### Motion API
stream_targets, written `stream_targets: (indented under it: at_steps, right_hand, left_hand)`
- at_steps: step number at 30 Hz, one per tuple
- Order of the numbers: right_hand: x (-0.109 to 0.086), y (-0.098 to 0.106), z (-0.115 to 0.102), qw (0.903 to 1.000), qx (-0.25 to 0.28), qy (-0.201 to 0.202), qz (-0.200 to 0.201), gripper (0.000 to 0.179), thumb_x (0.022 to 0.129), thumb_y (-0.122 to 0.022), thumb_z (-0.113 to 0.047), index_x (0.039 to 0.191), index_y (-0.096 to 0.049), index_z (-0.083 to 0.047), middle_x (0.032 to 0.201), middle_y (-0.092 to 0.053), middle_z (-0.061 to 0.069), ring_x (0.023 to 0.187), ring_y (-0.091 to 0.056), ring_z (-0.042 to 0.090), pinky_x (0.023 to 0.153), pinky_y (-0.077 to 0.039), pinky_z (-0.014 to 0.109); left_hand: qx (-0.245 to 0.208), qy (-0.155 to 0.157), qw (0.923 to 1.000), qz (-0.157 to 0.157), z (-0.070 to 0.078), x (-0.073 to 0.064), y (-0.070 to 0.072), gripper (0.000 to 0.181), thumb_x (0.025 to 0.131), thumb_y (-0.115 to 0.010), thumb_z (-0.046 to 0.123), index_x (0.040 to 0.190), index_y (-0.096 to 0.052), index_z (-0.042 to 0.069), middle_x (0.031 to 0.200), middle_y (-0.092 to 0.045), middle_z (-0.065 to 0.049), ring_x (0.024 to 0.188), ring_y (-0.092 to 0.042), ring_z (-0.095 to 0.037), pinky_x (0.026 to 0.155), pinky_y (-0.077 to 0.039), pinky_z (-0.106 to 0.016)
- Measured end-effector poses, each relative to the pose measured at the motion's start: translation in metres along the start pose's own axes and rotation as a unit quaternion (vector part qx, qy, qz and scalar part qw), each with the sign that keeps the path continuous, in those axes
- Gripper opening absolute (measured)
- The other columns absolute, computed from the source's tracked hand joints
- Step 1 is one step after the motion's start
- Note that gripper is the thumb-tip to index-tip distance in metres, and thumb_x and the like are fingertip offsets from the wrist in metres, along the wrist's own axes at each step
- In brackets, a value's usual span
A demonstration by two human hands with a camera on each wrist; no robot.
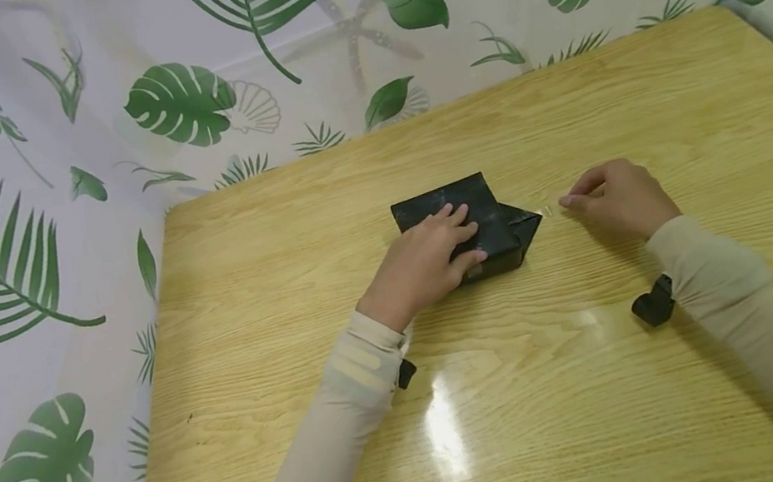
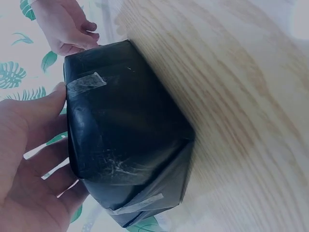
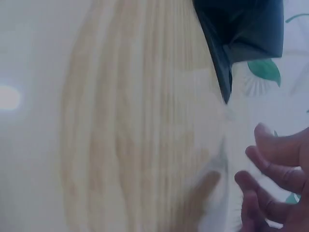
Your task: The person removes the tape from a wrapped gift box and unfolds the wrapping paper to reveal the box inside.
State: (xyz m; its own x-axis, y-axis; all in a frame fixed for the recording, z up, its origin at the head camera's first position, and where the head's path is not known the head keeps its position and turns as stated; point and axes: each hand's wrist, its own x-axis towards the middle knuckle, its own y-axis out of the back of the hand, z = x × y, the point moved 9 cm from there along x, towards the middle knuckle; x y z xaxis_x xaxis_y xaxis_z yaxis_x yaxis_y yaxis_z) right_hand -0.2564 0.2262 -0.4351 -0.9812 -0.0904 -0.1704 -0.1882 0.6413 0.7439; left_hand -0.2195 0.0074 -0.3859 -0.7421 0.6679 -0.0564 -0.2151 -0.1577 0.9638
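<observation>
A box-shaped package wrapped in black lies on the table, a pointed folded flap sticking out from its right end. My left hand rests on its top with fingers spread and thumb along the near edge. Strips of tape show on the near side in the left wrist view. At the flap's tip is a small piece of clear tape. The thumb and forefinger of my right hand pinch at its outer end, just right of the flap. In the right wrist view the tape is faint beside the fingertips.
The wood-grain table extends around the package. A white cloth with green leaf prints hangs behind and to the left. Black wrist-worn devices hang below both sleeves, close over the tabletop.
</observation>
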Motion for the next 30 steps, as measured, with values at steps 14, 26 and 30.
stream_targets:
  at_steps: [14,26,30]
  right_hand:
    - [-0.002,-0.008,-0.106,0.9639,-0.012,0.256,0.07,0.03,0.09,-0.067,-0.02,0.114,-0.065,-0.003,0.121,-0.058,0.015,0.11,-0.055,0.032,0.087,-0.047,0.048]
    - [0.004,-0.052,-0.135,0.9462,-0.13,0.293,-0.041,0.044,0.091,-0.064,-0.03,0.125,-0.06,-0.001,0.14,-0.047,0.016,0.133,-0.037,0.036,0.104,-0.033,0.051]
    - [0.005,-0.053,-0.136,0.9457,-0.131,0.294,-0.045,0.045,0.091,-0.064,-0.03,0.125,-0.06,-0.001,0.139,-0.047,0.016,0.133,-0.037,0.037,0.105,-0.033,0.051]
  left_hand:
    - [-0.021,0.063,0.9838,0.166,-0.037,-0.027,0.034,0.032,0.094,-0.06,0.022,0.124,-0.063,0.011,0.12,-0.062,-0.005,0.11,-0.058,-0.019,0.092,-0.047,-0.031]
    - [-0.061,0.139,0.9721,0.18,-0.064,-0.039,0.036,0.021,0.092,-0.062,0.019,0.109,-0.071,0.012,0.097,-0.064,-0.003,0.083,-0.061,-0.015,0.068,-0.05,-0.028]
    - [-0.077,0.152,0.9714,0.165,-0.067,-0.037,0.034,0.021,0.093,-0.061,0.022,0.108,-0.072,0.013,0.096,-0.064,-0.002,0.08,-0.059,-0.013,0.068,-0.048,-0.027]
